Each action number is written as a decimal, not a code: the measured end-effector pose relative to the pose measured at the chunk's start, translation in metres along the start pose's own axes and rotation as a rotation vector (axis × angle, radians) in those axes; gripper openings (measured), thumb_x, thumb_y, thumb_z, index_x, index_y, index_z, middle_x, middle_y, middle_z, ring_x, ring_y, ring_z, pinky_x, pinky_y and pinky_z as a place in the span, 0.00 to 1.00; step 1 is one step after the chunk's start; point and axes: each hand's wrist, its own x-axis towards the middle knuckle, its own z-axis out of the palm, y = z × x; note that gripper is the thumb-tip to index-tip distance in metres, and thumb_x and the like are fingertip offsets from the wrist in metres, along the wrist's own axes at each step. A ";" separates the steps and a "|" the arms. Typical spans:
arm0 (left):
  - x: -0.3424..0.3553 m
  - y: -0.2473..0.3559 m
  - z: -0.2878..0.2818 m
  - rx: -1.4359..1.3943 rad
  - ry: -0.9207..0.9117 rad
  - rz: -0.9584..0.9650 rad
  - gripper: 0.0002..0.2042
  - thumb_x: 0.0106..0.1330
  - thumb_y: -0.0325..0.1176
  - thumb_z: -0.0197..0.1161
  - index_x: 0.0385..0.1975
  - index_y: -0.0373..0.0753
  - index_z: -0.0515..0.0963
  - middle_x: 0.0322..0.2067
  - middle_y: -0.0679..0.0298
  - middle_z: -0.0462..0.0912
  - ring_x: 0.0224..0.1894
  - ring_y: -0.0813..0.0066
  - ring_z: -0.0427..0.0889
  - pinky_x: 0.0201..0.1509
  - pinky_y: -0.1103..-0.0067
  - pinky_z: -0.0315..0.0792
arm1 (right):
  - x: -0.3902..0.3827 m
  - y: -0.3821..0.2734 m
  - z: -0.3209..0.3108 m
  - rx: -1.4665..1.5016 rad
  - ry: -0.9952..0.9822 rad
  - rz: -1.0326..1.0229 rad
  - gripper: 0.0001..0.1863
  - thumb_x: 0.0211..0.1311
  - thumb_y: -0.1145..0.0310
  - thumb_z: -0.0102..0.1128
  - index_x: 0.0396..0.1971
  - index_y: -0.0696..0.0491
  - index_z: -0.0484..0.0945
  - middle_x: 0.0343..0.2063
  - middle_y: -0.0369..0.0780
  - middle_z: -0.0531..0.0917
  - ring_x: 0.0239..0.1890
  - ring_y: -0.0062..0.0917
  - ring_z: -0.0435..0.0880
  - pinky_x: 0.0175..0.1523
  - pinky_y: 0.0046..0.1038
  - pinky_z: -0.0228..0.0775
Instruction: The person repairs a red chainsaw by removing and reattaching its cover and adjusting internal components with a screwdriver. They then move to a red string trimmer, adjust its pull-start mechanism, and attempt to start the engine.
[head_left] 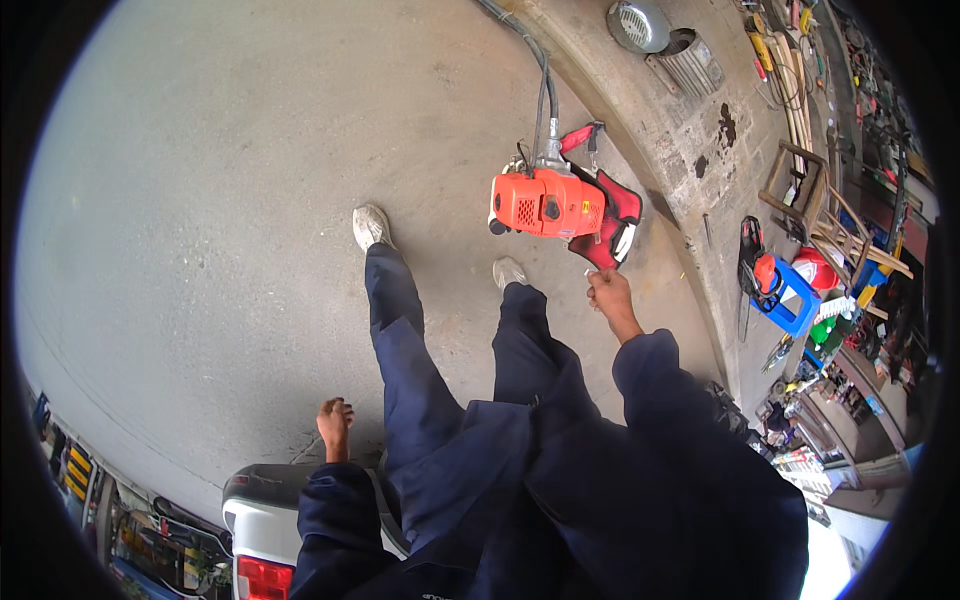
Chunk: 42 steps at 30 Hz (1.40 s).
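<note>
An orange backpack engine (545,205), such as drives a brush cutter, lies on the concrete ahead of my right foot. Beneath and beside it spreads its red padded harness (620,200), with black edging. A dark flexible shaft (535,45) runs from the engine toward the far edge. My right hand (612,300) is just short of the harness's near end, fingers pinched, with a tiny pale bit at the fingertips that I cannot name. My left hand (335,422) hangs at my left, its fingers curled; whether anything is inside is hidden.
A low concrete curb (650,180) curves along the right. Upon it are a round metal cover (638,25), a ribbed metal housing (690,62), a wooden frame (797,190), a blue plastic stool (795,300) and a chainsaw (762,270). A white vehicle (262,525) stands at lower left.
</note>
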 end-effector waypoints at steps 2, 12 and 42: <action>0.047 0.076 0.016 0.096 -0.073 0.099 0.10 0.73 0.30 0.59 0.46 0.30 0.80 0.31 0.60 0.85 0.27 0.77 0.81 0.29 0.80 0.74 | -0.014 -0.012 0.040 0.117 -0.002 0.029 0.15 0.73 0.60 0.63 0.41 0.59 0.81 0.25 0.38 0.84 0.20 0.21 0.79 0.25 0.27 0.71; 0.102 0.300 0.163 0.535 -0.304 0.505 0.15 0.71 0.31 0.59 0.50 0.28 0.83 0.36 0.57 0.90 0.36 0.75 0.85 0.42 0.77 0.78 | -0.072 -0.073 0.248 0.484 -0.256 0.113 0.12 0.75 0.64 0.62 0.44 0.59 0.80 0.26 0.38 0.83 0.23 0.20 0.79 0.29 0.25 0.72; 0.167 0.385 0.685 0.918 -1.377 0.883 0.14 0.64 0.39 0.75 0.41 0.34 0.86 0.35 0.60 0.90 0.40 0.72 0.87 0.48 0.74 0.80 | 0.085 -0.144 0.150 0.409 0.365 -0.503 0.08 0.77 0.71 0.65 0.44 0.61 0.82 0.29 0.29 0.78 0.33 0.11 0.71 0.41 0.20 0.69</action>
